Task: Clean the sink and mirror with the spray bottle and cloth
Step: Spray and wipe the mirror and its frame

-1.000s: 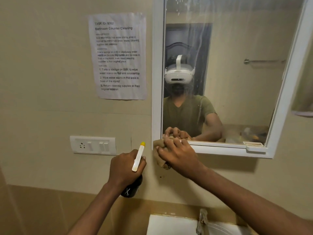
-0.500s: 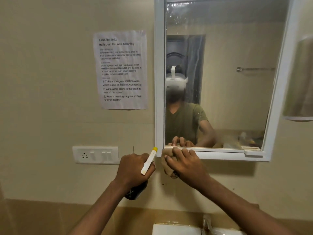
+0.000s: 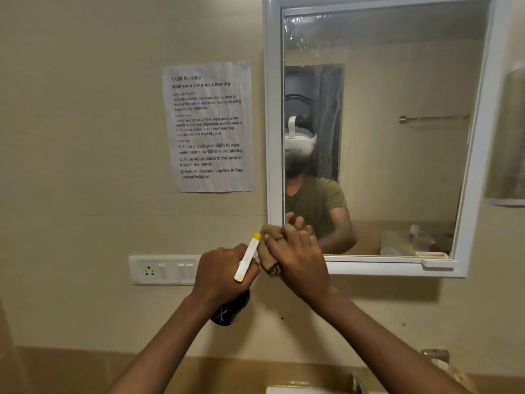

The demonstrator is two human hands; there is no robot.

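Note:
The mirror [image 3: 397, 81] in its white frame hangs on the wall at upper right, with droplets along its top. My right hand [image 3: 298, 260] holds a tan cloth [image 3: 268, 253] pressed against the mirror frame's lower left corner. Just left of it, my left hand [image 3: 224, 271] grips the spray bottle [image 3: 247, 258], whose white nozzle with a yellow tip points up and whose dark body shows below the fist. A sliver of the white sink [image 3: 295, 390] shows at the bottom edge.
A printed task sheet [image 3: 208, 126] is taped to the wall left of the mirror. A white switch and socket plate [image 3: 164, 269] sits under it. A metal tap [image 3: 434, 355] shows at lower right, and a hanging cloth [image 3: 508, 137] at the right edge.
The view has tilted upward, so the sink has nearly left the frame. Both hands stay at the mirror's lower left corner, the right hand shifting the cloth slightly up onto the frame.

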